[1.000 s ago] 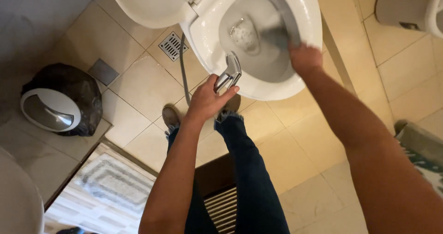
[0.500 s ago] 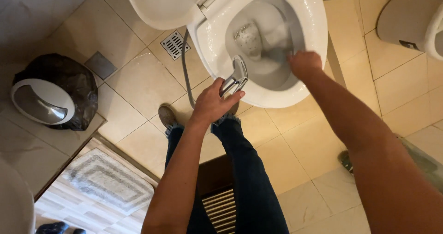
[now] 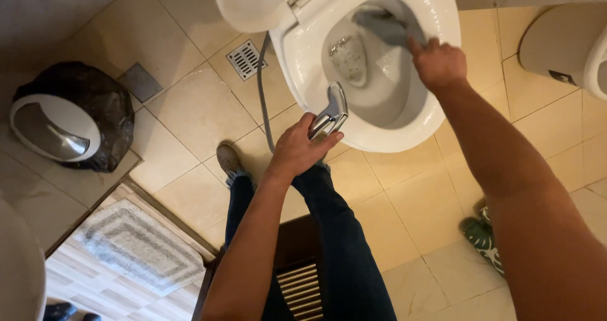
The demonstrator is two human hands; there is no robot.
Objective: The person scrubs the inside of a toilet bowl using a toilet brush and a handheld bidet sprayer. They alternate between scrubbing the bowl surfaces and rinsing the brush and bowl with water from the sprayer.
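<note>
Right hand (image 3: 439, 61) deeper, past toilet rim (image 3: 442, 17)

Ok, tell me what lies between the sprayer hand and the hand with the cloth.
In the head view, only the toilet bowl interior and its water separate the left hand on the sprayer from the right hand holding the grey cloth.

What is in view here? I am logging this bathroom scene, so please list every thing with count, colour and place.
toilet bowl: one, white, top centre
cloth: one, grey, inside the bowl
sprayer: one, chrome, over the bowl's near rim
hose: one, grey, left of the bowl
floor drain: one, metal, top left
waste bin: one, white lid, black liner, left
mat: one, grey, bottom left
slipper: one, green patterned, right
left hand: holds the sprayer
right hand: holds the cloth
</note>
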